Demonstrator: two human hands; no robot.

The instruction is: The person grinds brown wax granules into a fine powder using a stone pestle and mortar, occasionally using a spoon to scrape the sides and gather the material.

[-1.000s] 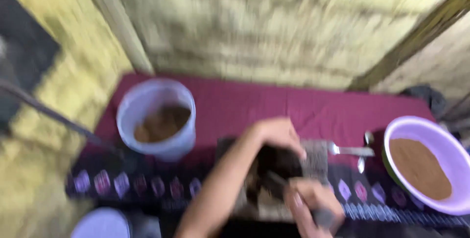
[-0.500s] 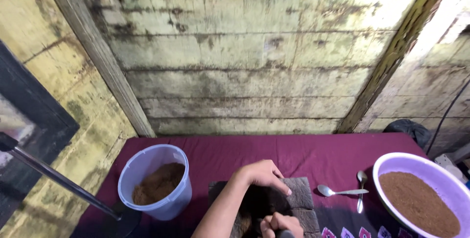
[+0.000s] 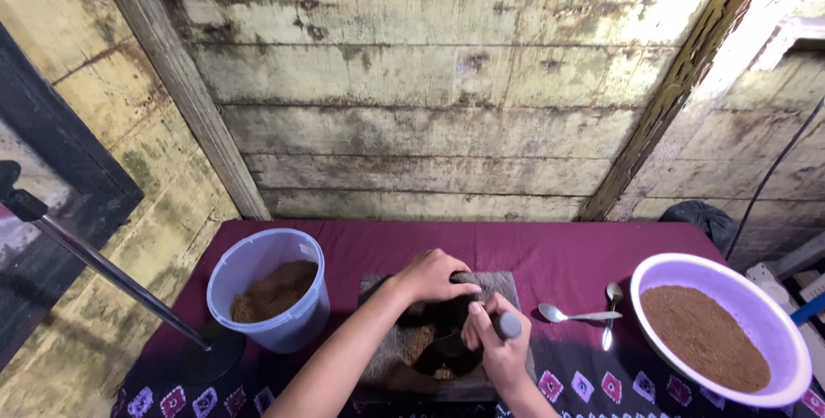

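A dark stone mortar point(image 3: 443, 345) with brown crumbs in it sits on a grey mat point(image 3: 507, 291) on the maroon cloth point(image 3: 533, 250). My left hand point(image 3: 430, 276) grips the mortar's far rim. My right hand point(image 3: 497, 345) is closed around a grey pestle point(image 3: 509, 325), whose lower end is down in the mortar.
A pale blue bucket point(image 3: 268, 298) with brown powder stands to the left. A lilac basin point(image 3: 730, 328) of brown powder is at the right. Two metal spoons point(image 3: 580, 315) lie between mat and basin. A metal stand pole point(image 3: 103, 268) rises at left, a weathered plank wall behind.
The view has tilted up and steadied, showing more wall. Both hands stay at the mortar, and the right hand with the pestle has shifted slightly over it.
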